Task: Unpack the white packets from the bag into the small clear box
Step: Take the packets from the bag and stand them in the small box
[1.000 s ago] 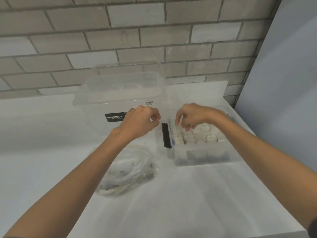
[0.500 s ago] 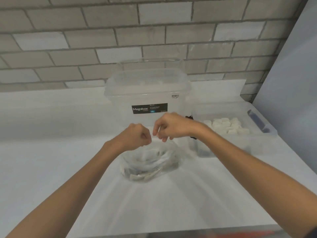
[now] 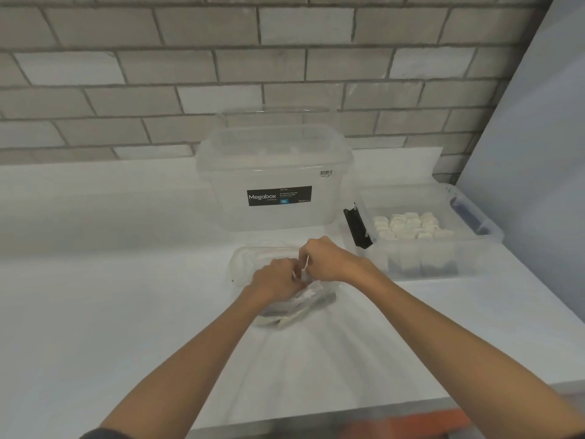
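A clear plastic bag (image 3: 300,307) with white packets inside lies on the white table, in the middle of the view. My left hand (image 3: 275,278) and my right hand (image 3: 329,259) meet over the bag's top, fingers curled and pinching a white packet (image 3: 302,270) between them. To the right stands the small clear box (image 3: 474,245) with black latches, holding several white packets (image 3: 411,224) in rows.
A large clear tub labelled Megabox (image 3: 275,185) stands behind the bag against the brick wall. A grey panel (image 3: 538,153) closes off the right side. The table's front edge (image 3: 348,410) runs near the bottom.
Both hands have moved from the small clear box to the bag and come together on a packet at its top. The view has shifted left.
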